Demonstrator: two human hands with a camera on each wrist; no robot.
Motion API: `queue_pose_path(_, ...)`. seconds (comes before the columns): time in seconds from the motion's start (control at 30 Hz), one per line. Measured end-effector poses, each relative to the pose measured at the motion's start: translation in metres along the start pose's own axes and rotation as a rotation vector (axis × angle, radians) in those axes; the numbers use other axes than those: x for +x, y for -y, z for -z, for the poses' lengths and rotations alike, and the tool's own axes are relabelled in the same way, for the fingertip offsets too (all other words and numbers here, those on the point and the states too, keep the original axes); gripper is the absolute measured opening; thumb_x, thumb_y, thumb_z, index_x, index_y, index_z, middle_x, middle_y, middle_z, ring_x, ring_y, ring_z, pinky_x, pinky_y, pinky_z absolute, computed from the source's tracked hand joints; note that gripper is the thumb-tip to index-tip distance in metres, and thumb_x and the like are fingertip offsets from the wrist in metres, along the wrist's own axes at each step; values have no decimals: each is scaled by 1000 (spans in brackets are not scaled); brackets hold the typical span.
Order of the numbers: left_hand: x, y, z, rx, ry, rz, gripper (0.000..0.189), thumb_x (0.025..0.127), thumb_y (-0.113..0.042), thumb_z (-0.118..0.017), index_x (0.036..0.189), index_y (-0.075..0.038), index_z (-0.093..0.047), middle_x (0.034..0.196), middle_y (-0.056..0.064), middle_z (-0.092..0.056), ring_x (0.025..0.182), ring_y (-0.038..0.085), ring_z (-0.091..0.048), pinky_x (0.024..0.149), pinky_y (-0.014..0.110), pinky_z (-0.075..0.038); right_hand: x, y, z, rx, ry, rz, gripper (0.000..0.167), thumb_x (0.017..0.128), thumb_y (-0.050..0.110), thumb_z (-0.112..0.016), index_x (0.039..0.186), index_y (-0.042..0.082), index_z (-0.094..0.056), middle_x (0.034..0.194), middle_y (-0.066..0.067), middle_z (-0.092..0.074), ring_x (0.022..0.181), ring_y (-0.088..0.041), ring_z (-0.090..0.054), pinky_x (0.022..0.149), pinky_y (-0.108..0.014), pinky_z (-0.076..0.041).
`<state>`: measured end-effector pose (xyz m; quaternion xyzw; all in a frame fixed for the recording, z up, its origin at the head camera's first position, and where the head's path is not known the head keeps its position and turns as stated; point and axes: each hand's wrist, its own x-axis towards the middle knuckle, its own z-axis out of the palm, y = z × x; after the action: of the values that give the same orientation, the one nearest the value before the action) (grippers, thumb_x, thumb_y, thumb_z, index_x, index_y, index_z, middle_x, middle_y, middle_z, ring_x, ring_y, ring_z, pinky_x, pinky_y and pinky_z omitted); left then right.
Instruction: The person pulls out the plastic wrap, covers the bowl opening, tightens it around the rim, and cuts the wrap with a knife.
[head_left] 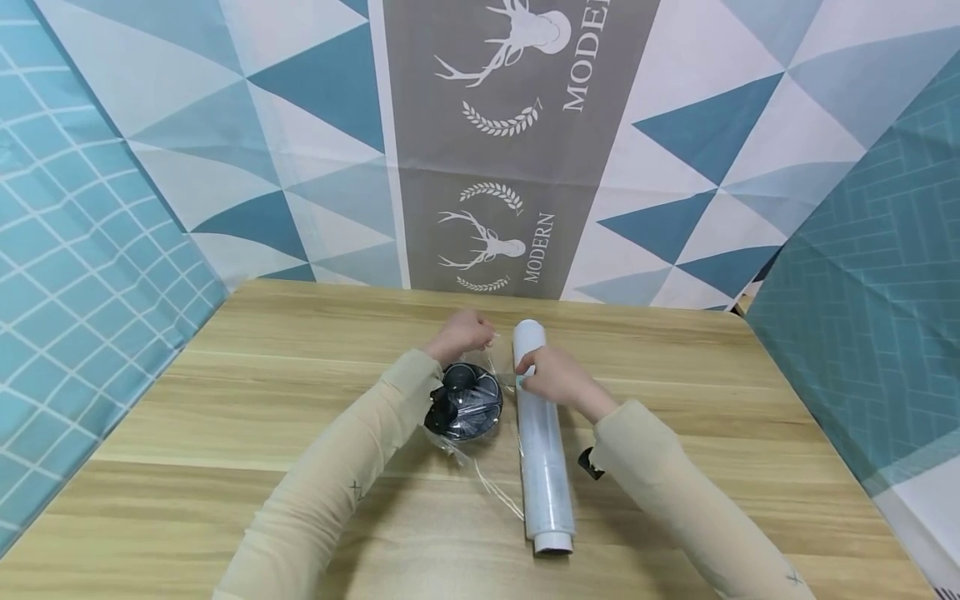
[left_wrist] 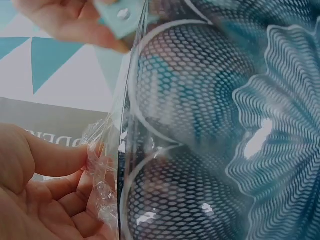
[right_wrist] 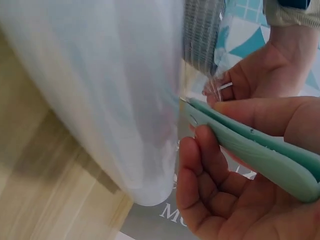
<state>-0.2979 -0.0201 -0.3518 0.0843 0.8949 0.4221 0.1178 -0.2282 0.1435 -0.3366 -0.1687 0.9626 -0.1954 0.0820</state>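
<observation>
A round dark dish [head_left: 482, 417] with a net-and-shell pattern lies under clear plastic wrap. Beyond its far edge, my left hand [head_left: 463, 332] pinches a bunched edge of the wrap [left_wrist: 103, 167] between thumb and fingers. To the right stands a long roll of cling film [head_left: 545, 475], lying lengthwise on the table. My right hand [head_left: 560, 379] is over the roll's upper part and grips a mint-green utility knife [right_wrist: 255, 152]. The knife's small metal tip points at the film between roll and dish.
Thin twisted strands of film [head_left: 495, 492] trail from the dish towards the roll's near end. The wooden table [head_left: 300, 392] meets a patterned cloth backdrop [head_left: 330, 167] at the back. Blue cloth panels [head_left: 75, 208] flank both sides.
</observation>
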Motion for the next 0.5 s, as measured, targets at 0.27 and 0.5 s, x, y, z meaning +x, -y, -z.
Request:
queue_pose_path(0.27,2,2,-1,-3,-7,22,8,79,-5,-54,73,-2,-59,65,0,-50,58,11,-44,48,19,-33,-14,0,-6,37,18,-6,25,73,8,-58,95,3,-68,91,-11,-67,78,-21,-56,66,-30,-46)
queue_pose_path(0.5,3,1,-1,0,-7,29,11,82,-7,-54,84,1,-62,69,0,-52,62,11,-46,50,19,-35,-26,2,-10,91,39,-19,24,74,8,-58,95,3,-68,77,-7,-63,66,-15,-53,56,-24,-43)
